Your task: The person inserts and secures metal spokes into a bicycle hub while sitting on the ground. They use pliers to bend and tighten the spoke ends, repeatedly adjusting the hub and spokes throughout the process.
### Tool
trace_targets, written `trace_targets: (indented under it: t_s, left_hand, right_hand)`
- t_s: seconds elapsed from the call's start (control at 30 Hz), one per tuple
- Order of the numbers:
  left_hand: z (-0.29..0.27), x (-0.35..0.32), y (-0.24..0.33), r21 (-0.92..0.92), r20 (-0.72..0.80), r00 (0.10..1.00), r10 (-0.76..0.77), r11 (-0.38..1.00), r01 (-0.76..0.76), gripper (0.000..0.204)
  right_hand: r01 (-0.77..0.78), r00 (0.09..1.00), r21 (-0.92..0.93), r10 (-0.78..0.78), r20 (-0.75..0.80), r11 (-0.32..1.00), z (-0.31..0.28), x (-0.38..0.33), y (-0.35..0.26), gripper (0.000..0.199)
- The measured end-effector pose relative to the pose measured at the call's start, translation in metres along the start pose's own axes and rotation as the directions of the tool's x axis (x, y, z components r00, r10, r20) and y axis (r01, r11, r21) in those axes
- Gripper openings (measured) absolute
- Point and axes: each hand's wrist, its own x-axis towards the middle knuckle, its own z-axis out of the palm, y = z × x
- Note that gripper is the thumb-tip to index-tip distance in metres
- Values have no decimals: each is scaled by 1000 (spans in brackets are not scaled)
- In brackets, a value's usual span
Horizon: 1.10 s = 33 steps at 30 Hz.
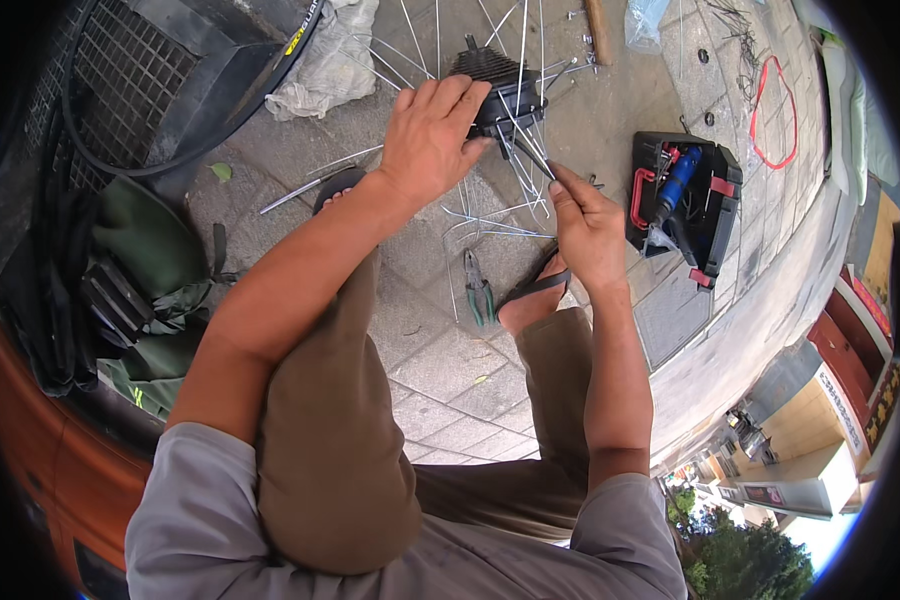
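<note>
A black wheel hub (508,103) with a ribbed cassette-like part on its far side is in front of me, thin metal spokes (523,165) sticking out of it in several directions. My left hand (430,135) is wrapped over the hub's near left side, thumb against its edge. Just right of the hub, my right hand (588,225) pinches spokes between thumb and fingers, close to where they leave the hub. Green-handled pliers (479,287) lie on the paving between my feet. More loose spokes (500,232) rest crosswise above them.
An opened black toolbox (685,205) holding a blue tool stands at the right, with a red loop (775,112) beyond it. A black tyre (130,170) and a crumpled whitish bag (322,65) are at the far left. A wooden handle (598,32) lies at the top.
</note>
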Motion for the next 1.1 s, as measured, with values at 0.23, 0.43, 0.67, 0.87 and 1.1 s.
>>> trace_targets:
  t_s: [0.23,0.43,0.67,0.87,1.1]
  left_hand:
    - [0,2,5,16,27,1000,-13,1000,13,74]
    - [1,1,0,0,-1,1000,-6,1000,6,73]
    - [-3,1,2,-5,24,999,-21,1000,21,75]
    - [-1,2,0,-40,22,999,-27,999,28,76]
    - [-4,4,0,-69,38,999,-30,997,33,76]
  right_hand:
    - [-30,969,-121,-1,-245,992,75,-39,-32,36]
    - [9,993,35,-5,-116,999,19,-10,-8,34]
    - [-408,902,323,431,0,854,33,-14,-10,38]
    - [-543,826,425,553,113,724,14,-8,-55,41]
    - [-685,710,658,491,505,313,0,-2,-14,44]
